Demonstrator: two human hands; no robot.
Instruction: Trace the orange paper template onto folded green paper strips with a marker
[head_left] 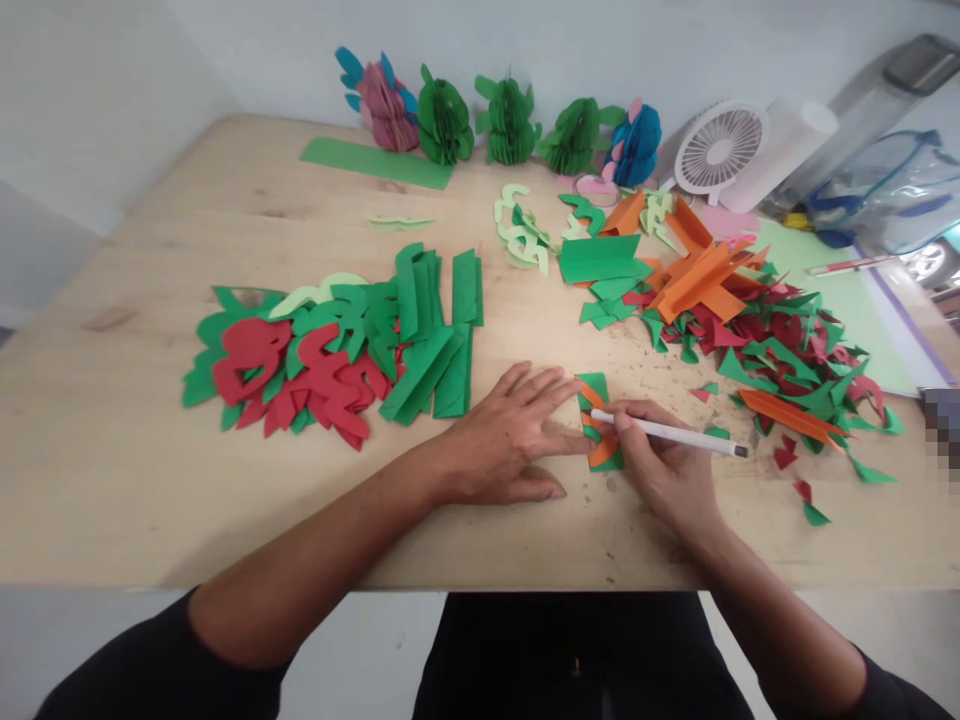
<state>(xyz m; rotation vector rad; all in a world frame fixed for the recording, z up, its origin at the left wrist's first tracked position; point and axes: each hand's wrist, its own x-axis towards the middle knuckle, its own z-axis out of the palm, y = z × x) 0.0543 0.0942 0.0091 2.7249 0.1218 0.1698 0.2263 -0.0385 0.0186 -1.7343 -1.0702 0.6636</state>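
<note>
My right hand [667, 465] is closed around a white pen [686, 434], its tip down at an orange paper cutout [602, 453]. That cutout lies on a small green paper piece [594, 384] near the table's front. With fingers stretched flat, my left hand [517, 440] presses on the left edge of these papers. Just beyond it, to the left, are folded green paper strips [431, 350]. Red paper cutouts [319, 385] are heaped on green cutouts [202, 370] farther left. My right fingers hide part of the orange cutout.
Red and green scraps [787, 350] and folded orange paper [701, 275] are piled at the right. Several honeycomb paper figures [510, 120] stand along the wall, beside a white fan [720, 150]. A green paper sheet [375, 163] lies at the back left.
</note>
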